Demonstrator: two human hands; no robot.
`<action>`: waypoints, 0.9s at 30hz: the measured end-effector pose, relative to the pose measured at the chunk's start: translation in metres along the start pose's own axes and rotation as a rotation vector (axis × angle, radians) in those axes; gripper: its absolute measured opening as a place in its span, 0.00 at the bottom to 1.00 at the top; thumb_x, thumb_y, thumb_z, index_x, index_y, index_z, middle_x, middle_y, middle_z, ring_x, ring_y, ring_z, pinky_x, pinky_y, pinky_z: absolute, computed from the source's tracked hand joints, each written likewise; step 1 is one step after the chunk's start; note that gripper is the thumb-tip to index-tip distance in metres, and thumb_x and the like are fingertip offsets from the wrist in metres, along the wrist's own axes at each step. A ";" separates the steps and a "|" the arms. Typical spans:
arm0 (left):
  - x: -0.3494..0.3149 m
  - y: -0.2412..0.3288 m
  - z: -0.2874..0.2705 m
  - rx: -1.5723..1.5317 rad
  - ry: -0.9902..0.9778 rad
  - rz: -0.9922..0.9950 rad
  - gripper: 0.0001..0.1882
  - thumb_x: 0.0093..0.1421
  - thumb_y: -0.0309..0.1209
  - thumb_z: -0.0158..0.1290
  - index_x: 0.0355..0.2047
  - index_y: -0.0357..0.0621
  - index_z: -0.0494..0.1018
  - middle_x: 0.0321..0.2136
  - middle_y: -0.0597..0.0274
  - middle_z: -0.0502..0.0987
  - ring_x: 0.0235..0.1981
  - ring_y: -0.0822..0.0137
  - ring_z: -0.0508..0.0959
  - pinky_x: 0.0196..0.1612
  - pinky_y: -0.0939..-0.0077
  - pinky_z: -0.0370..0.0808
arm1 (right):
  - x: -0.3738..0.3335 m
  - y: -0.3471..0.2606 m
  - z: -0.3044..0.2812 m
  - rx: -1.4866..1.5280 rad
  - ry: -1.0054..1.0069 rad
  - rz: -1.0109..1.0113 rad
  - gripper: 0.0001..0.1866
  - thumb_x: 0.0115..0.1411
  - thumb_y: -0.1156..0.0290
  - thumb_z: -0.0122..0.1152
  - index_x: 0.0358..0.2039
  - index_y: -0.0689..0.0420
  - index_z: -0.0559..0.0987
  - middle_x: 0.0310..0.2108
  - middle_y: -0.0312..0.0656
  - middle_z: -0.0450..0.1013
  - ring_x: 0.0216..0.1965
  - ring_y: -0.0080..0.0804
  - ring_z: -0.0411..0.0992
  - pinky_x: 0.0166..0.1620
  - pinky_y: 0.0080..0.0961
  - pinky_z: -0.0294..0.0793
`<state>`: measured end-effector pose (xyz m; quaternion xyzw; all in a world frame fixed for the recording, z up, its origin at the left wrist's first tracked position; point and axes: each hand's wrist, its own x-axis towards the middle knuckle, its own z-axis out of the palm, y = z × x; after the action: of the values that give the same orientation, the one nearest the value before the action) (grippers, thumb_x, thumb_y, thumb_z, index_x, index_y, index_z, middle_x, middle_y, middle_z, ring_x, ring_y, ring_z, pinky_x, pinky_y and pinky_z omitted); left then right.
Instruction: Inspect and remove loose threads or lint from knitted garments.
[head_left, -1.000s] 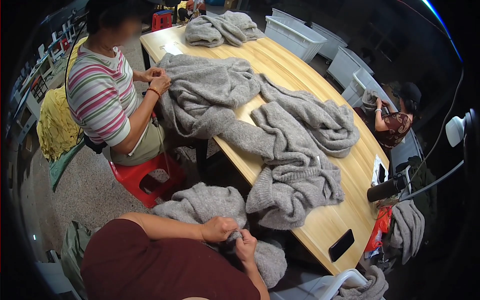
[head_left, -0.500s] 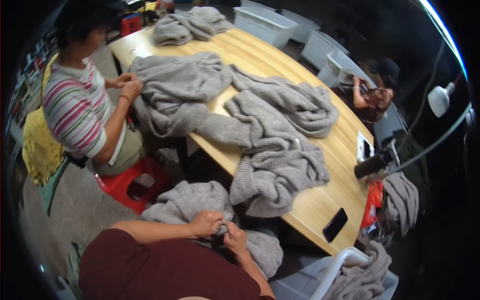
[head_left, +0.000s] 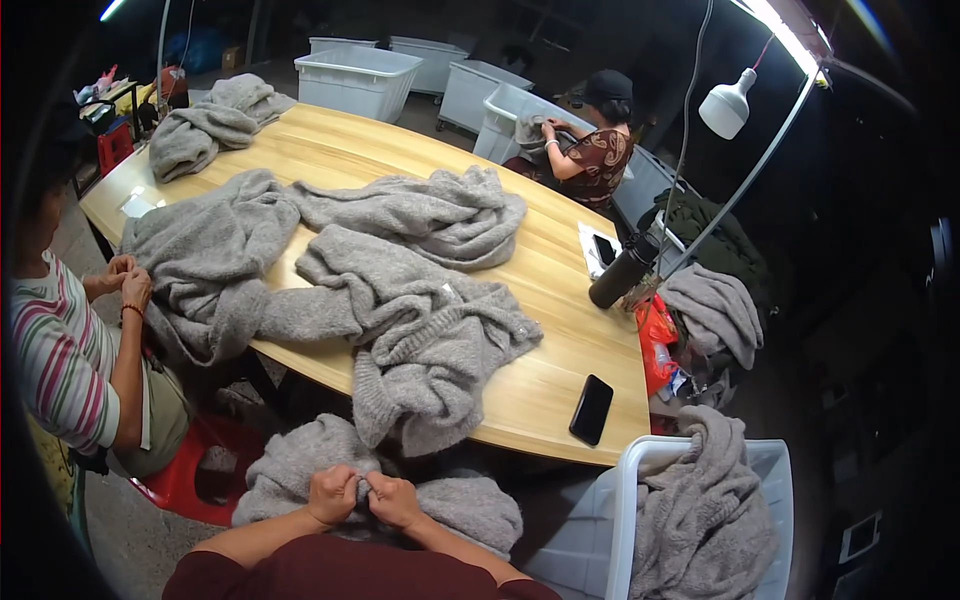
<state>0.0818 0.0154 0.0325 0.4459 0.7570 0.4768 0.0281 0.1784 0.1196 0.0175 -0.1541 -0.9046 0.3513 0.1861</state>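
Note:
A grey knitted garment (head_left: 303,458) lies bunched across my lap at the near side of the table. My left hand (head_left: 334,494) is closed on a small fold of it. Close beside, my right hand (head_left: 392,498) pinches the same fold, its knuckles up and almost touching the left. What sits between the fingertips is too small to make out. Just beyond my hands, another grey knitted garment (head_left: 425,340) spreads over the table and hangs over its near edge.
More grey knits lie on the wooden table (head_left: 545,400), with a black phone (head_left: 591,410) and dark bottle (head_left: 625,270). A white bin (head_left: 625,500) holding knitwear stands right. One co-worker (head_left: 75,350) sits left, another (head_left: 590,140) beyond the table. A lamp (head_left: 728,104) hangs right.
My view has swung right and up, so the table and people appear further left and the bin shows more. Both hands stay on the garment, now drawn closer together.

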 end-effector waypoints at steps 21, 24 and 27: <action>0.002 -0.021 -0.002 -0.345 -0.524 -0.481 0.09 0.40 0.30 0.53 0.22 0.38 0.74 0.13 0.60 0.71 0.17 0.75 0.69 0.21 0.77 0.66 | -0.012 0.019 -0.022 0.483 -0.239 0.013 0.17 0.42 0.80 0.47 0.37 0.60 0.71 0.30 0.45 0.71 0.31 0.36 0.72 0.35 0.24 0.69; 0.003 -0.017 -0.002 -0.285 -0.602 -0.496 0.06 0.42 0.28 0.53 0.21 0.38 0.73 0.13 0.64 0.71 0.17 0.78 0.68 0.19 0.80 0.65 | -0.015 0.019 -0.020 0.466 -0.173 -0.036 0.18 0.42 0.81 0.46 0.37 0.60 0.72 0.29 0.46 0.70 0.31 0.39 0.72 0.35 0.24 0.69; 0.012 -0.009 -0.006 -0.606 -0.622 -0.693 0.03 0.44 0.25 0.53 0.21 0.38 0.73 0.14 0.69 0.72 0.17 0.80 0.67 0.19 0.84 0.63 | -0.015 0.017 -0.020 0.565 -0.108 -0.010 0.17 0.42 0.82 0.46 0.36 0.60 0.72 0.30 0.45 0.70 0.31 0.35 0.72 0.34 0.22 0.68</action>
<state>0.0657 0.0183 0.0336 0.2623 0.6443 0.4820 0.5327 0.2033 0.1373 0.0158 -0.0726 -0.7803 0.5960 0.1749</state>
